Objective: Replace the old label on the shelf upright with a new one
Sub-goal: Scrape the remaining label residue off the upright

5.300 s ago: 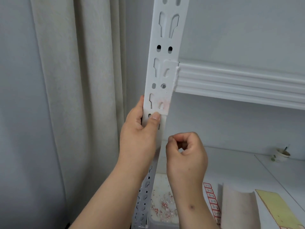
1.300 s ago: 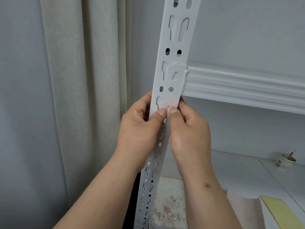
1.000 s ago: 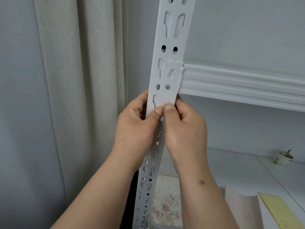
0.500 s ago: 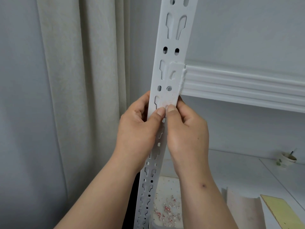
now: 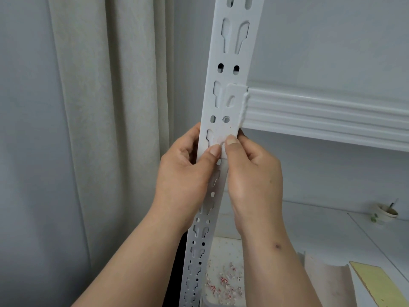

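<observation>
Head view.

Upright (image 5: pixel 230 89): white metal post, punched with keyhole slots and oval holes, rising from bottom centre to the top edge, leaning slightly right. A beam (image 5: pixel 327 120), white and ribbed, hooks into its right side and runs off right.

Label patch (image 5: pixel 223 138): faint pinkish residue with a few small specks on the upright's face, just below the beam's end bracket and right above both thumbs. Whether any label sheet lies there cannot be told.

Left hand (image 5: pixel 183 173): wrapped round the upright's left edge, fingers curled behind it, thumb (image 5: pixel 213 151) pressed flat on the front face. Grasping the upright.

Right hand (image 5: pixel 252 171): wrapped round the right edge, fingers curled behind, thumb tip (image 5: pixel 231 142) pressed on the face at the lower rim of the patch. The two thumbs lie side by side, touching or nearly so.

Curtain (image 5: pixel 106 107): beige, pleated, hanging left of the upright, in front of a grey wall.

Lower shelf (image 5: pixel 309 222): white surface below the beam. On it:
- cup (image 5: pixel 386 214), small, pale, far right, with a thin stick standing in it;
- tray (image 5: pixel 225 251), white, beside the upright's foot, holding red-and-white paper scraps (image 5: pixel 223 284);
- beige sheet (image 5: pixel 325 282), right of the tray, partly hidden by the right forearm;
- yellow sheet (image 5: pixel 380 282), at the bottom right corner.
</observation>
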### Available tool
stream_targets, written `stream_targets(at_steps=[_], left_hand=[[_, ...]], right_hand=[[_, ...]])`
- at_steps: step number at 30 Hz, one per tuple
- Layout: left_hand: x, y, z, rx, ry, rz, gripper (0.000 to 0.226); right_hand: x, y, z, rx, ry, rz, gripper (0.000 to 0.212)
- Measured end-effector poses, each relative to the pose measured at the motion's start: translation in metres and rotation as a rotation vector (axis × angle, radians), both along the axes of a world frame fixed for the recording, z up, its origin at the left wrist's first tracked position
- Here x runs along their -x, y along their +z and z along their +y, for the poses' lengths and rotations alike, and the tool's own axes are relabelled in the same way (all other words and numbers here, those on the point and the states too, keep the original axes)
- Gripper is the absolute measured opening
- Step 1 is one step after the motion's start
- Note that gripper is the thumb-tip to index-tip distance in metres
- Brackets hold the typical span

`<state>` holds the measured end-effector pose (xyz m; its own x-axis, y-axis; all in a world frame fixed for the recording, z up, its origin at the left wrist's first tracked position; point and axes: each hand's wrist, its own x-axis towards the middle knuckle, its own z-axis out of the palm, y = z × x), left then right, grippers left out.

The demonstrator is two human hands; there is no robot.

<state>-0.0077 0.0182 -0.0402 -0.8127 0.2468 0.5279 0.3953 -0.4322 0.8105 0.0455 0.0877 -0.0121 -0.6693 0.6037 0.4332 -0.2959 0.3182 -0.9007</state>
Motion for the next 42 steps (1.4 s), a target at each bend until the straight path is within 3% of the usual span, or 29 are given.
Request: stream_targets(at_steps=[6,13,18,25,30,35,39,42], left_hand=[[-0.001,-0.001,0.001,-0.022,-0.014,-0.012,0.037],[0.001,0.000,-0.001,0.003,-0.021,0.002,0.036],[0.000,0.000,-0.001,-0.001,-0.012,-0.004,0.037],[0.000,-0.001,0.000,-0.013,-0.022,-0.001,0.035],[0.001,-0.002,0.000,-0.022,-0.022,-0.004,0.035],[0.001,-0.003,0.000,-0.011,-0.011,0.013,0.038],[0.002,-0.003,-0.001,-0.014,-0.016,0.012,0.037],[0.002,-0.003,0.000,-0.008,-0.014,0.013,0.037]], right_hand=[[0.004,0.009,-0.001,-0.033,-0.035,-0.029,0.035],[0.000,0.003,0.000,-0.053,-0.023,-0.025,0.023],[0.003,0.009,-0.001,-0.076,-0.052,-0.022,0.037],[-0.001,-0.001,0.000,-0.044,-0.005,0.007,0.025],[0.002,0.000,0.001,-0.051,-0.033,0.027,0.039],[-0.001,-0.002,0.003,-0.010,0.019,0.036,0.034],[0.001,0.002,0.003,0.039,0.022,0.036,0.052],[0.000,0.000,0.007,0.055,0.046,0.031,0.041]])
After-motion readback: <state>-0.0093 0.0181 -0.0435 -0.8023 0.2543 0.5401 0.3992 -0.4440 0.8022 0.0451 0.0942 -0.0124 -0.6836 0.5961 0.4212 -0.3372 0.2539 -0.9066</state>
